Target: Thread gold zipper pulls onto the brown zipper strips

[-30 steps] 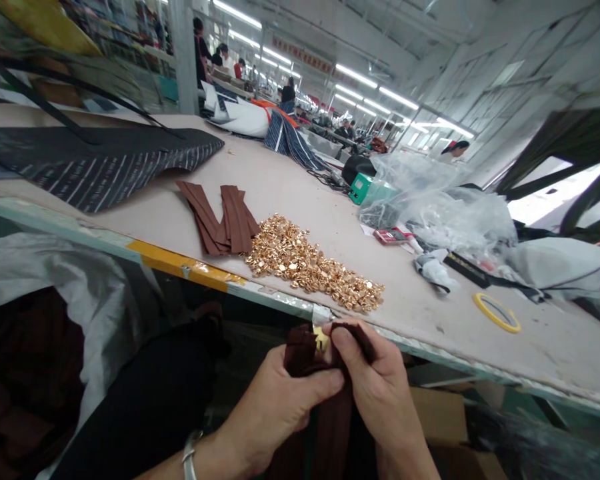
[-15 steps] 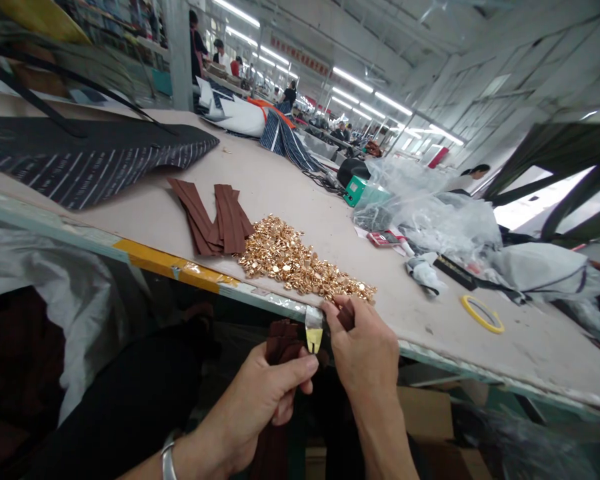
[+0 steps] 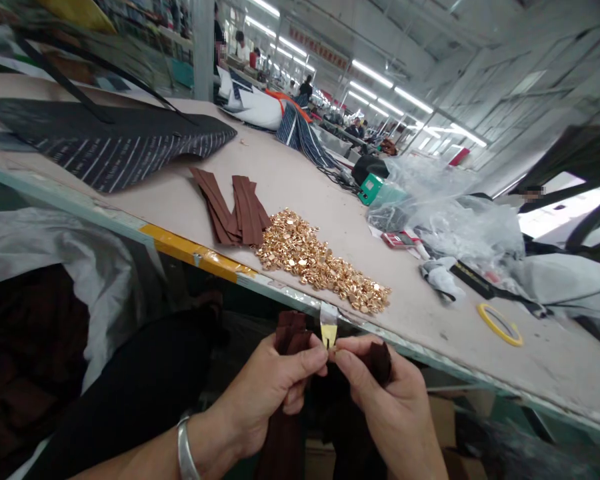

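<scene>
My left hand [image 3: 280, 373] is closed on a bundle of brown fabric strips [image 3: 293, 333], whose long ends hang below the table edge. Its thumb and forefinger meet at the tip of a small forked metal tab [image 3: 329, 327], yellow at its end, which juts from the table edge. From the other side my right hand [image 3: 387, 383] pinches at that same tip. A brown strip [image 3: 379, 363] is curled inside the right hand. Whatever sits between the fingertips is mostly hidden. Above them lies a heap of small gold metal pieces [image 3: 320, 263], resembling zipper sliders.
More brown strips [image 3: 247, 210] lie beside the heap. Dark striped material [image 3: 130, 150] covers the table's left. To the right are a green box [image 3: 370, 189], clear plastic [image 3: 460, 207] and a yellow tape roll [image 3: 500, 325]. White cloth [image 3: 55, 230] hangs below the left edge.
My right hand has come down from the edge of the gold heap to the forked tab, beside my left fingertips. The left hand keeps its hold on the strips. The view has shifted slightly.
</scene>
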